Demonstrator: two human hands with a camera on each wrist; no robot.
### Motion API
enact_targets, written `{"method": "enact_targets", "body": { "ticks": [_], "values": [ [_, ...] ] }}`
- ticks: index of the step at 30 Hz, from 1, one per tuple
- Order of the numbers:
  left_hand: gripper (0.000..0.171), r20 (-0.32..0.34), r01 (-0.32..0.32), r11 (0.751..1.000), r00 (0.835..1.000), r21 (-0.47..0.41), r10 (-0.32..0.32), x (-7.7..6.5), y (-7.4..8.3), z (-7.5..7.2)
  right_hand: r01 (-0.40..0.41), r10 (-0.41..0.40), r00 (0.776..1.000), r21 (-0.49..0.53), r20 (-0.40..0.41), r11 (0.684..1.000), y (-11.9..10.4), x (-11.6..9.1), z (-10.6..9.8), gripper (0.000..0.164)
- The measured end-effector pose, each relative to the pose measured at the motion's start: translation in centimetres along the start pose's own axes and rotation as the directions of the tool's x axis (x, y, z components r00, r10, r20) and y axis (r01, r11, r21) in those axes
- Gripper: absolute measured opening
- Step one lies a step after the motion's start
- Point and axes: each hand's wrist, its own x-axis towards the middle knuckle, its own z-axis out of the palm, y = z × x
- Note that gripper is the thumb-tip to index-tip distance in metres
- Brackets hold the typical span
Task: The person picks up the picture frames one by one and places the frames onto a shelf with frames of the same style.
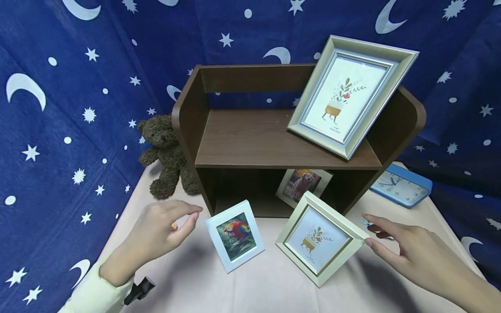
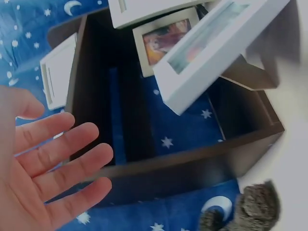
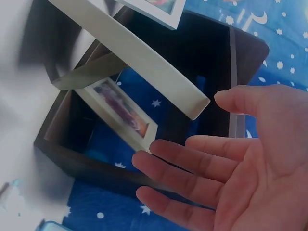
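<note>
Brown shelf [image 1: 242, 139] behind cream frame [image 1: 318, 239]

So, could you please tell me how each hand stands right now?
Left hand: open, holding nothing.
Right hand: open, right by the front cream frame, not gripping it.

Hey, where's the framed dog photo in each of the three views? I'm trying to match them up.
Head: the framed dog photo is just right of centre, in the lower compartment, partly hidden by the cream frame.
Left wrist: upper middle, partly behind the white parrot frame; dog photo.
Right wrist: left of centre, blurred.
Shared landmark: the brown shelf holding it.
</note>
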Motion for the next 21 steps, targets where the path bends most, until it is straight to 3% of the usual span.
{"method": "enact_targets", "body": {
  "ticks": [4, 6, 8, 12, 14, 17, 19, 21],
  "values": [
    [0.018, 0.016, 0.124, 0.992, 0.992, -0.014, -0.124, -1.1, -0.3, 0.6, -0.009, 0.010, 1.000, 0.037, -0.021, 0.999, 0.6, -0.4, 0.7, 0.054],
    [0.018, 0.056, 0.221, 0.975, 0.974, -0.019, -0.219, -2.0, -0.2, 1.3, 0.018, -0.013, 0.997, 0.069, -0.074, 0.997, 0.7, -0.5, 1.0, 0.049],
    [0.019, 0.103, 0.330, 0.944, 0.940, -0.028, -0.325, -2.9, 0.1, 2.3, 0.038, -0.026, 0.993, 0.096, -0.118, 0.995, 1.1, -0.4, 1.2, 0.046],
    [0.025, 0.178, 0.515, 0.852, 0.850, -0.091, -0.495, -4.4, 0.8, 4.7, 0.060, -0.019, 0.977, 0.186, -0.214, 0.981, 2.9, 0.8, 1.4, 0.045],
    [0.030, 0.219, 0.595, 0.786, 0.800, -0.168, -0.559, -5.1, 1.1, 5.6, 0.075, -0.006, 0.964, 0.250, -0.265, 0.965, 3.9, 1.9, 1.4, 0.046],
    [0.038, 0.320, 0.682, 0.655, 0.731, -0.326, -0.602, -5.8, 1.2, 7.0, 0.108, 0.015, 0.940, 0.342, -0.340, 0.934, 5.3, 3.4, 1.7, 0.048],
    [0.042, 0.400, 0.714, 0.545, 0.699, -0.439, -0.593, -6.4, 1.0, 7.9, 0.127, 0.034, 0.924, 0.391, -0.380, 0.912, 5.8, 4.2, 2.0, 0.050],
    [0.045, 0.471, 0.726, 0.436, 0.682, -0.532, -0.559, -6.9, 0.7, 8.8, 0.142, 0.046, 0.914, 0.424, -0.403, 0.894, 5.9, 4.9, 2.3, 0.053]
  ]
}}
